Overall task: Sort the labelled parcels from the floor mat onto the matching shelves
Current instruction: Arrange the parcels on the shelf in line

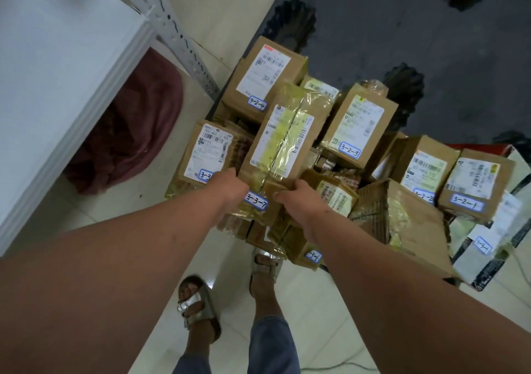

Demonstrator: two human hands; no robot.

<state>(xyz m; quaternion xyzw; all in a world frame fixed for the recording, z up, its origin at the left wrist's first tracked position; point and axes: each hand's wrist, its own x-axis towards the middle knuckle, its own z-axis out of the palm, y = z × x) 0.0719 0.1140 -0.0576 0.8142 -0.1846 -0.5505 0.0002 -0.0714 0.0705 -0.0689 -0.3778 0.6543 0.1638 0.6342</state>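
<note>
A long cardboard parcel (pixel 284 138) wrapped in yellowish tape, tagged 3-3-7, is held above the pile. My left hand (pixel 230 185) grips its near left corner and my right hand (pixel 296 198) grips its near right corner. Below lies a heap of brown parcels: 3-2-4 (pixel 267 72) at the back, 3-2-3 (pixel 359 123) to the right, one starting 3-3 (pixel 207 152) on the left, 3-2-2 (pixel 425 167) and 3-2-1 (pixel 474 184) farther right, and 3-3-6 (pixel 304 250) near my feet.
A white shelf board (pixel 57 86) with a grey perforated upright (pixel 178 34) stands at the left, a dark red cloth bundle (pixel 129 132) under it. A dark mat (pixel 402 29) lies behind the pile. My sandalled feet (pixel 198 304) stand on pale tiles.
</note>
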